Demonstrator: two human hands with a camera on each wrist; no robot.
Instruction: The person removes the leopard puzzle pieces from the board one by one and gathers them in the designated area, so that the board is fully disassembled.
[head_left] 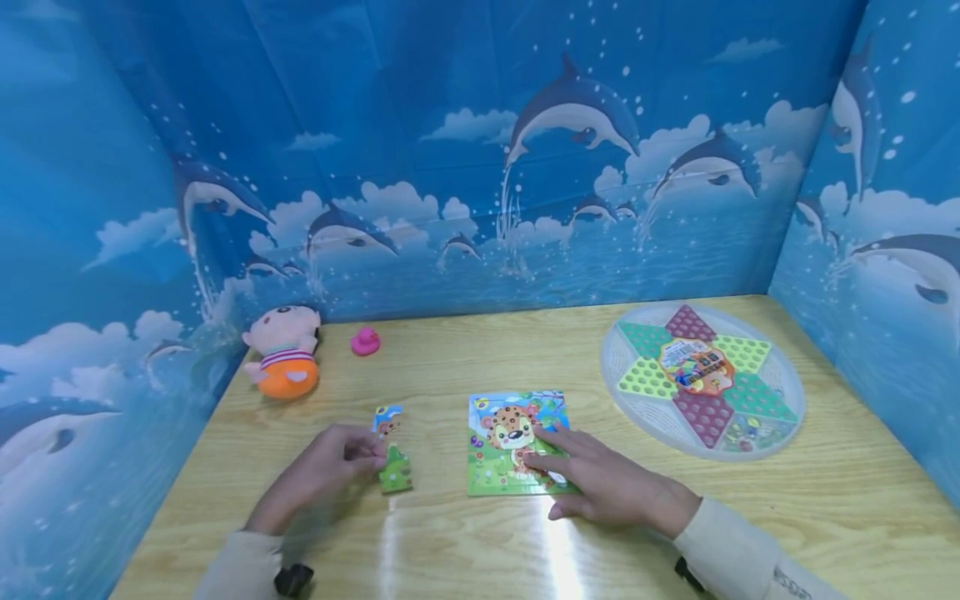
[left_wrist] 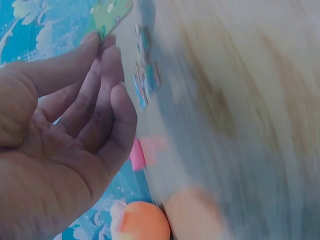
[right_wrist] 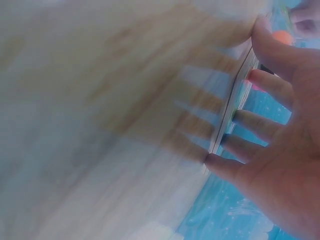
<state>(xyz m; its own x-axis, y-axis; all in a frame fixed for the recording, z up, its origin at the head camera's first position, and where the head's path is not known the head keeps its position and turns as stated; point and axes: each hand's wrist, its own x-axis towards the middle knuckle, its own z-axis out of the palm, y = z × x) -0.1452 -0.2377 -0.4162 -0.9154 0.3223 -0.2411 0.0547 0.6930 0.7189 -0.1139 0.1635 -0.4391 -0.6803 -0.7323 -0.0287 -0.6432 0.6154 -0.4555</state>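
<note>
My left hand (head_left: 341, 462) pinches a green jigsaw puzzle piece (head_left: 396, 472) between thumb and fingertips; in the left wrist view the piece (left_wrist: 111, 15) sticks out beyond the fingers. Just behind it on the table lies at least one other puzzle piece (head_left: 387, 417), blue with part of a brown animal. To the right lies a square puzzle board (head_left: 491, 479) picturing a spotted cub in a meadow. My right hand (head_left: 600, 479) rests on the board's right side with fingers spread, covering part of the picture. Its fingertips touch the board edge (right_wrist: 231, 102) in the right wrist view.
A plush doll (head_left: 283, 354) in orange shorts sits at the back left, beside a pink rubber duck (head_left: 365, 342). A round Chinese checkers board (head_left: 701, 379) lies at the right. Dolphin-printed sheeting (head_left: 450, 125) walls the wooden table (head_left: 465, 550) at the back and sides.
</note>
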